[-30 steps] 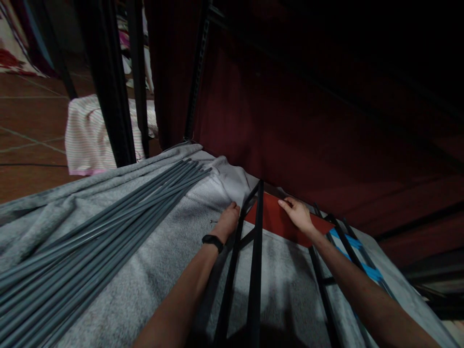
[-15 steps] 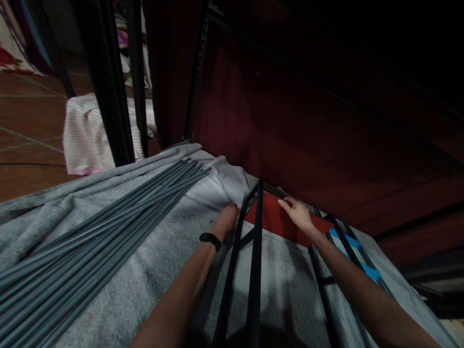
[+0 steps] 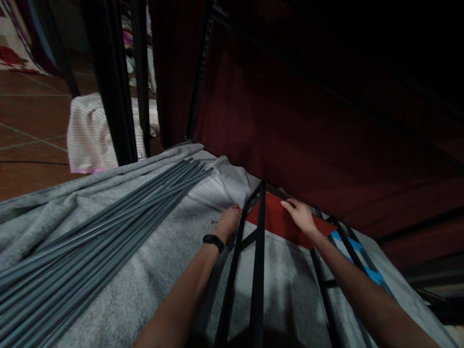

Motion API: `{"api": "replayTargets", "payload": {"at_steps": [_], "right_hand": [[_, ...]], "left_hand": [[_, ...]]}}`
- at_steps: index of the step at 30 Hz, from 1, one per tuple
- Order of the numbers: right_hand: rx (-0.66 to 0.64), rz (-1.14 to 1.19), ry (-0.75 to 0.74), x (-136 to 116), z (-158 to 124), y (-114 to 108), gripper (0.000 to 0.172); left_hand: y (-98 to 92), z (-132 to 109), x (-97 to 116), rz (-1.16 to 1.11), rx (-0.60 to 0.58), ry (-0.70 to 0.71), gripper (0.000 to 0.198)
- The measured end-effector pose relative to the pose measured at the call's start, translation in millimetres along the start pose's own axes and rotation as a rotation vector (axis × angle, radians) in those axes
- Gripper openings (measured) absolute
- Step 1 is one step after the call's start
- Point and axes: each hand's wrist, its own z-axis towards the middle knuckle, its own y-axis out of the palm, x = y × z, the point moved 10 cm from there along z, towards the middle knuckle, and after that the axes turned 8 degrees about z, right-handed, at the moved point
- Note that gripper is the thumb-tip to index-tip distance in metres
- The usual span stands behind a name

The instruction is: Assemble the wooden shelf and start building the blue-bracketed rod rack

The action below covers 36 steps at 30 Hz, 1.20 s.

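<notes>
Pinched in the right hand [image 3: 300, 216] is one red board [image 3: 277, 220], while the left hand [image 3: 228, 222] curls by two black bars [image 3: 258, 270], its hold hidden.

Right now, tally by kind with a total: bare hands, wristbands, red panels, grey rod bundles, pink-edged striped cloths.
Bare hands: 2 (left hand, right hand)
Wristband: 1
Red panel: 1
Grey rod bundle: 1 (rods overlap too much to count singly)
Pink-edged striped cloth: 1
Total: 6
</notes>
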Motion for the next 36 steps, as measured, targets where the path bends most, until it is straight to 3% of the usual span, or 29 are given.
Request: {"api": "replayTargets", "payload": {"at_steps": [5, 9, 18, 23, 32, 36], "right_hand": [[-0.002, 0.026, -0.009, 3.0, -0.7, -1.5, 0.045], [0.009, 0.025, -0.019, 6.1, -0.3, -1.0, 0.046], [0.078, 0.000, -0.013, 8.1, 0.2, -1.8, 0.046], [0.064, -0.024, 0.011, 6.6, 1.9, -0.6, 0.046], [0.058, -0.030, 0.002, 6.2, 2.2, 0.4, 0.046], [0.051, -0.030, -0.001, 7.6, 3.3, 1.4, 0.046]], "left_hand": [[-3.7, -1.5, 8.5, 0.142, 0.048, 0.066, 0.017], [-2.9, -2.0, 4.5, 0.206, 0.022, 0.017, 0.017], [-1.2, -1.2, -0.1, 0.147, 0.092, -0.024, 0.024], [-0.1, 7.8, -9.9, 0.130, 0.019, -0.064, 0.021], [0.1, -0.3, 12.4, 0.173, 0.033, 0.087, 0.021], [-0.8, 4.2, -5.9, 0.103, 0.028, -0.021, 0.019]]}}
